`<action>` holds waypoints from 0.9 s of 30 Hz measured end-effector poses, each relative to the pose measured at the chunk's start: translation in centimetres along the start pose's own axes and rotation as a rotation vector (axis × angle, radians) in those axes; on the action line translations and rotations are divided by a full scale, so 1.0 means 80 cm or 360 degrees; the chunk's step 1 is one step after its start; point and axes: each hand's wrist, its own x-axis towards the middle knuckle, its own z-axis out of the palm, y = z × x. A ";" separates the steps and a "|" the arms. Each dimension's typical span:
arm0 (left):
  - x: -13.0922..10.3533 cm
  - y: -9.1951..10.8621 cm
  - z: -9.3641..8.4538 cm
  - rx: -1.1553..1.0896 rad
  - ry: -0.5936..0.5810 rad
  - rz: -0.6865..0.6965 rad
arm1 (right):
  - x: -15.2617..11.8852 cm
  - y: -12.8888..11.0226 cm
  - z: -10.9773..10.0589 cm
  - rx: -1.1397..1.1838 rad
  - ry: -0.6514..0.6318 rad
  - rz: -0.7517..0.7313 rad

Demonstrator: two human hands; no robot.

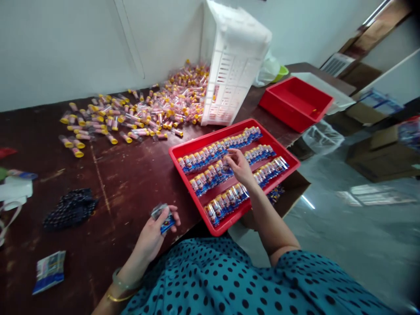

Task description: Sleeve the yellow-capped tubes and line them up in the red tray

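My left hand [160, 225], near the table's front edge, grips a small stack of blue and clear plastic sleeves [167, 222] between thumb and fingers. Reaching over the red tray [197, 203], my right hand [239, 162] has its thumb and fingertips pinched at the middle row of wrapped tubes [210, 176]. What lies between those fingertips is partly hidden, but they seem to be on a tube there. The tubes stand in three slanting rows, with yellow tops and blue lower wrapping.
A pile of loose yellow-capped tubes [147, 118] spreads along the wall, beside a tipped white basket [229, 65]. A second red bin [295, 100] stands at the right. Left on the table lie a dark patterned cloth [70, 209] and a blue-white packet [50, 271]. Below the tray is a cardboard box [292, 192].
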 end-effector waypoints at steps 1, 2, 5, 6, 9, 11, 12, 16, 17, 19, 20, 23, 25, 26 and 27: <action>0.000 -0.001 -0.005 0.0017 0.0004 -0.0014 | 0.013 0.011 -0.018 -0.0227 0.0043 0.0017; 0.001 -0.003 -0.009 0.0032 0.0009 -0.0028 | 0.022 0.021 -0.031 -0.0433 0.0045 0.0043; 0.000 -0.006 -0.019 0.0032 0.0052 -0.0047 | 0.035 0.041 -0.047 -0.0808 -0.0115 0.0079; -0.001 -0.006 -0.021 0.0013 0.0069 -0.0048 | 0.036 0.043 -0.046 -0.0872 -0.0128 0.0048; -0.003 -0.004 -0.024 -0.0021 0.0081 -0.0051 | 0.048 0.032 -0.028 -0.0958 -0.0075 -0.0121; -0.004 -0.002 -0.025 0.0016 0.0067 -0.0047 | 0.069 0.015 -0.002 -0.0929 -0.0140 -0.0259; -0.004 -0.002 -0.026 0.0043 0.0071 -0.0036 | 0.084 0.005 0.015 -0.0915 -0.0221 -0.0316; -0.003 -0.003 -0.031 0.0053 0.0173 0.0074 | 0.164 -0.029 0.108 -0.0986 -0.0522 -0.0362; -0.003 -0.003 -0.033 0.0027 0.0202 0.0103 | 0.185 -0.034 0.133 -0.1017 -0.0561 -0.0339; -0.004 -0.003 -0.037 -0.0047 0.0252 0.0138 | 0.223 -0.037 0.177 -0.1073 -0.0586 -0.0292; -0.004 -0.003 -0.040 -0.0078 0.0267 0.0144 | 0.238 -0.037 0.195 -0.1101 -0.0584 -0.0265; -0.009 0.002 -0.052 -0.0086 0.0307 0.0161 | 0.261 -0.035 0.228 -0.1157 -0.0561 -0.0198; -0.013 0.010 -0.064 -0.0062 0.0375 0.0215 | 0.263 -0.035 0.236 -0.1152 -0.0559 -0.0194; -0.015 0.014 -0.070 -0.0075 0.0418 0.0254 | 0.261 -0.037 0.238 -0.1134 -0.0567 -0.0212; -0.017 0.018 -0.077 -0.0105 0.0456 0.0290 | 0.257 -0.039 0.238 -0.1104 -0.0581 -0.0243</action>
